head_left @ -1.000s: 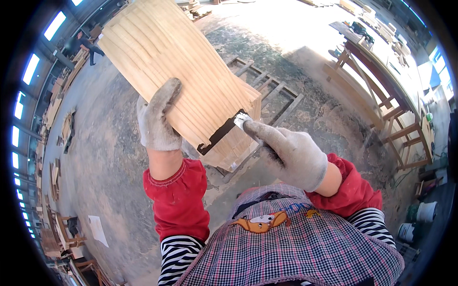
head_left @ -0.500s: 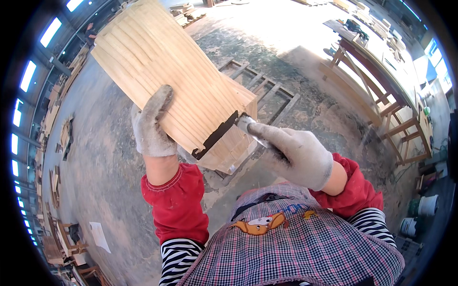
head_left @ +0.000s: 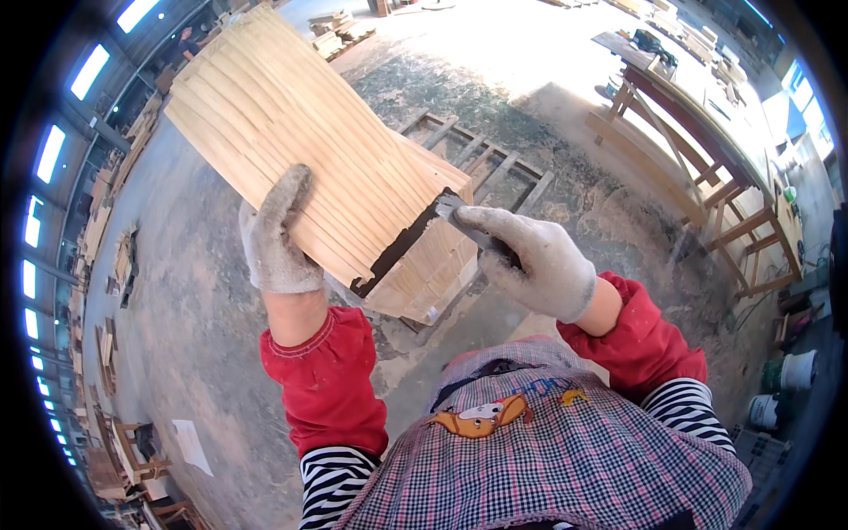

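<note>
A pale, ridged wooden panel [head_left: 291, 115] lies slanting away from me on top of more wood. Along its near end runs a ragged strip of dark paste [head_left: 402, 250]. My gloved left hand [head_left: 280, 234] grips the panel's left edge, thumb on the upper face and fingers mostly hidden underneath. In my gloved right hand [head_left: 539, 265] is a putty knife [head_left: 461, 217], index finger stretched along it. Its blade touches the right end of the dark strip. Below that strip, the pale end faces of the stacked wood [head_left: 424, 283] show.
A slatted wooden pallet [head_left: 495, 163] lies on the stained floor behind the wood. To the right stands a long wooden workbench [head_left: 698, 132] with tools on it. Buckets [head_left: 791, 371] sit at the far right. Timber lines the left wall, and a person [head_left: 187, 42] is far off at upper left.
My right hand and the putty knife have shifted slightly up and left at the strip's right end. My left hand keeps its hold on the panel's edge.
</note>
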`<state>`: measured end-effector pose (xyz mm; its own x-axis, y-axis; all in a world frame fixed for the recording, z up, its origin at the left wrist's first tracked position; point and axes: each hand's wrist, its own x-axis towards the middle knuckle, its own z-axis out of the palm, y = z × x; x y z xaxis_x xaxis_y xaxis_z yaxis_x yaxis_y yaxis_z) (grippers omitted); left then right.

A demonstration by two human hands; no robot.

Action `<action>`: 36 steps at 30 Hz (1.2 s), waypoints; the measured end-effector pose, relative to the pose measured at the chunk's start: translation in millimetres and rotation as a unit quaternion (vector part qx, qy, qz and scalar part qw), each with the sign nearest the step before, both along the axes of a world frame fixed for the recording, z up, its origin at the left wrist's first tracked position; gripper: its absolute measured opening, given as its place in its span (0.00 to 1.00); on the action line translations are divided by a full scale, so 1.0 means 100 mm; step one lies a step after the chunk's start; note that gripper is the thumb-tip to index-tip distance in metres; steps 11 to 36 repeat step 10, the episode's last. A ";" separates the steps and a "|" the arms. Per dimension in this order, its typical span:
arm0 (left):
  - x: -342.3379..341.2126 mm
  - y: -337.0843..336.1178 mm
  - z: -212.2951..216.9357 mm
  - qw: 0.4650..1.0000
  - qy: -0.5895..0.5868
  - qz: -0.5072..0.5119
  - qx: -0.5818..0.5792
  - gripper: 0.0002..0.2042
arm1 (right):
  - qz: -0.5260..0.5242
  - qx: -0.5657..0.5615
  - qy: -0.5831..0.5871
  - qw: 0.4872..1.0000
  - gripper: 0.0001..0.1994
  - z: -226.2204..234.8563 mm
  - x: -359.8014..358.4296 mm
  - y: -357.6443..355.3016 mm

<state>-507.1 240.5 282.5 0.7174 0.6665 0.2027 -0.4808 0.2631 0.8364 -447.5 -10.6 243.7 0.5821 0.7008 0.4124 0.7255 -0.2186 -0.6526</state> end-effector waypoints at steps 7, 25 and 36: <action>0.00 -0.02 0.02 1.000 0.000 -0.014 -0.008 0.23 | 0.001 0.007 0.003 1.000 0.23 0.01 -0.07 -0.07; 0.02 -0.02 0.01 1.000 -0.003 -0.004 0.016 0.23 | 0.006 0.026 0.000 1.000 0.24 -0.13 -0.09 0.03; 0.02 -0.02 0.01 1.000 -0.003 -0.004 0.016 0.23 | 0.006 0.026 0.000 1.000 0.24 -0.13 -0.09 0.03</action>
